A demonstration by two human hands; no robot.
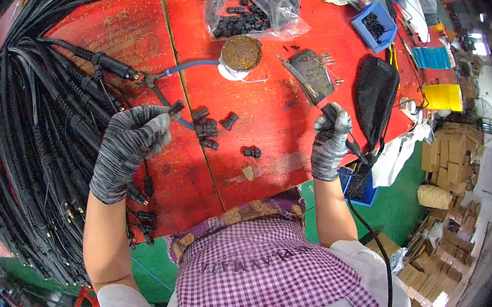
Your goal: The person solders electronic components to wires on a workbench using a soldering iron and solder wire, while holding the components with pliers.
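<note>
My left hand point(131, 143), in a grey striped glove, pinches a small black plastic connector piece point(176, 107) between thumb and fingers above the red table. On the right, my gloved right hand point(331, 141) is closed round a black cable plug point(330, 112); its black cable point(370, 224) runs down beside my forearm. Between the hands lie several loose black connector pieces point(206, 127), nearer the left one. Pliers with blue handles point(190, 66) rest just beyond my left hand. A dark block with thin metal picks point(313, 73) lies just past my right hand.
A thick bundle of black cables point(32, 141) covers the table's left side. Farther back are a rusty round tin point(241, 53), a clear bag of black connectors point(248, 11) and a blue bin point(376, 26). A black mesh pouch point(376, 93) and yellow roll point(443, 97) lie right.
</note>
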